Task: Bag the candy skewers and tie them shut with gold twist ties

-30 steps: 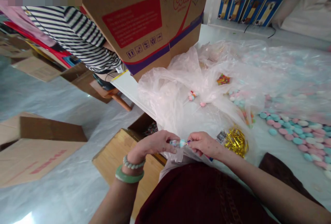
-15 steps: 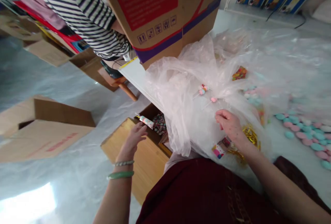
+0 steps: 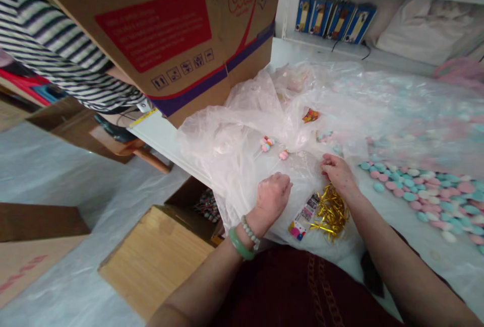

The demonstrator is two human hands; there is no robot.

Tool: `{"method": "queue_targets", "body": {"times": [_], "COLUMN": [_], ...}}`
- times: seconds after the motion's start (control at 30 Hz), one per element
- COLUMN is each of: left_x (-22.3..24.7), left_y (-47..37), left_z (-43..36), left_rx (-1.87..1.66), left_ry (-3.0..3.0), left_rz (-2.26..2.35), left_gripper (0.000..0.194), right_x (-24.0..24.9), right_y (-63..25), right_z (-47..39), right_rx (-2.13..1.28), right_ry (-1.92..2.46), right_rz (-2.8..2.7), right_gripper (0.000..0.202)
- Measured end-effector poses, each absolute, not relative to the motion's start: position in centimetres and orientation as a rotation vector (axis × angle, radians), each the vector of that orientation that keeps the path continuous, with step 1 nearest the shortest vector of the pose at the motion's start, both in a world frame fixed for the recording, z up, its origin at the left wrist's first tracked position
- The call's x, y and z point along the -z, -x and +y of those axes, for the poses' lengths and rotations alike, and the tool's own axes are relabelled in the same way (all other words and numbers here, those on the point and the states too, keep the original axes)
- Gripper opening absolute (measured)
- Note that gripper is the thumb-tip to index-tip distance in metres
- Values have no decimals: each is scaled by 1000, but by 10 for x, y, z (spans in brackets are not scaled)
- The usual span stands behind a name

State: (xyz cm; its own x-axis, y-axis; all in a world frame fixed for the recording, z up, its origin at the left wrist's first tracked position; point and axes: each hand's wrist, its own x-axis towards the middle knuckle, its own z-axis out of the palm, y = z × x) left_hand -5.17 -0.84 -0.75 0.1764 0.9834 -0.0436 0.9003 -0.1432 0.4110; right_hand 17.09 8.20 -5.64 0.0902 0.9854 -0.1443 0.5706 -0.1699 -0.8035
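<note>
Above the plastic sheeting (image 3: 234,176), my left hand (image 3: 273,196) has its fingers curled together; anything inside them is hidden. My right hand (image 3: 338,173) has thumb and fingers pinched at the sheeting's edge, just above a heap of gold twist ties (image 3: 331,213); what it holds is too small to name. A printed packet (image 3: 302,218) lies left of the ties. Ahead of my hands are small pink-and-white candies (image 3: 266,144), another pink candy (image 3: 283,155) and an orange wrapper (image 3: 310,115). Pink, blue and white candies (image 3: 427,191) spread out to the right.
A large printed carton (image 3: 170,40) stands at the table's back left, beside a person in a striped top (image 3: 64,45). Below the table edge, an open box (image 3: 162,261) holds wrapped candies (image 3: 207,206). Blue boxes (image 3: 335,19) fill a shelf behind.
My left hand has moved right, from over the open box to above the sheeting, and its fingers have closed. The wrapped candy roll near it is in the box no longer visible. The view has turned right.
</note>
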Motion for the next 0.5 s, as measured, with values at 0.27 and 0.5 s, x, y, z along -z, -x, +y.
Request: {"method": "queue_targets", "body": {"times": [0.27,0.5], "left_x": [24,20], "left_y": [58,44], "left_z": [37,12], "left_rx": [-189,-354], "left_ry": [-1775,-1389], "left_rz": [2176,1792], "left_gripper": [28,20], "right_x": [45,33], "right_y": [-150,-95], "right_z": [68,40], "right_rx": [-1126,-1398], "right_ry": [1674,1601], "right_rz": [-1497,-1681], "right_gripper": [26,24]}}
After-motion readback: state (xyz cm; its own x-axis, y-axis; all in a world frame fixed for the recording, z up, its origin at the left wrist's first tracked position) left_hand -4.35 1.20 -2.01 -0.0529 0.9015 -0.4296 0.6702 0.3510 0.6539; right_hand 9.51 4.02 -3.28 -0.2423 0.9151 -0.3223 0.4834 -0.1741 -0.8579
